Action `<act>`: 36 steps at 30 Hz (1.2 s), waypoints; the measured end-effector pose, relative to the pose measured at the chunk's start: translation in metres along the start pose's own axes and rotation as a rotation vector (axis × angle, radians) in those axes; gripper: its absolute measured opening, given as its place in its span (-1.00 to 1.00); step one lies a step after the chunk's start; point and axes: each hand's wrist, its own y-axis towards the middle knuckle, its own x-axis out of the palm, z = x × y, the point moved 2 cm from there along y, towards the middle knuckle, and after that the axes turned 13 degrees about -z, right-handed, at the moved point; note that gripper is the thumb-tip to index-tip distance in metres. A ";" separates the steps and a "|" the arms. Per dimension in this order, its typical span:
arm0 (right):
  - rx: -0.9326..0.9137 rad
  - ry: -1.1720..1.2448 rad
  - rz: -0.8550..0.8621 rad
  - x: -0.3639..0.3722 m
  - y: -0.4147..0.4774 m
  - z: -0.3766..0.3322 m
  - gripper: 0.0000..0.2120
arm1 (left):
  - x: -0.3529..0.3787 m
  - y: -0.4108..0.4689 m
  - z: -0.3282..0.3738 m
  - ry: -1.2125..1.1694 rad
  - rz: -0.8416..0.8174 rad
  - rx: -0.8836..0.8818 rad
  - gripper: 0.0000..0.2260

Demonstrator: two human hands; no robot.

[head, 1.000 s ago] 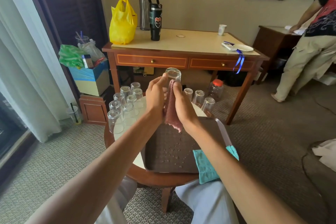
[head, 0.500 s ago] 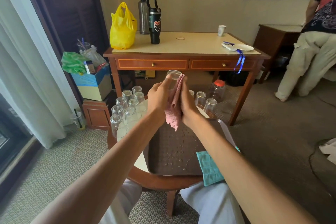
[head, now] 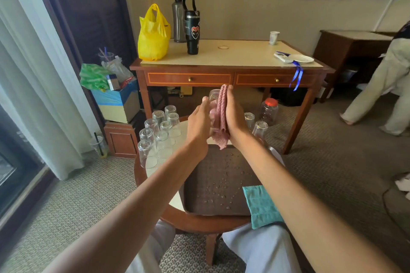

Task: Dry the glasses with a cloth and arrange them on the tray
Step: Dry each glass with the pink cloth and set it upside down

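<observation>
The right grip, fingers straight, has slid the pink cloth up the glass, which the left grip clasps. Drying continues; the tray below both grips waits.

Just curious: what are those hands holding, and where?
The left hand holds a glass by its side; the right hand presses a pink cloth against it.

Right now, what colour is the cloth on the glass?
Dusty pink: the cloth against the glass, best in the head view.
</observation>
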 end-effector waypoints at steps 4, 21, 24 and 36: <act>0.156 0.135 0.024 -0.002 -0.002 0.011 -0.35 | 0.003 0.001 -0.002 0.080 0.048 0.047 -0.78; 0.110 0.042 0.045 -0.001 -0.010 0.001 -0.30 | 0.001 0.005 -0.004 0.061 0.036 0.029 -0.62; 0.185 0.002 0.026 0.006 -0.017 0.005 -0.37 | -0.002 0.006 -0.002 0.058 0.069 0.078 -0.72; -0.003 -0.213 -0.032 0.004 -0.007 0.001 -0.47 | -0.006 0.005 -0.006 -0.022 0.031 -0.012 -0.67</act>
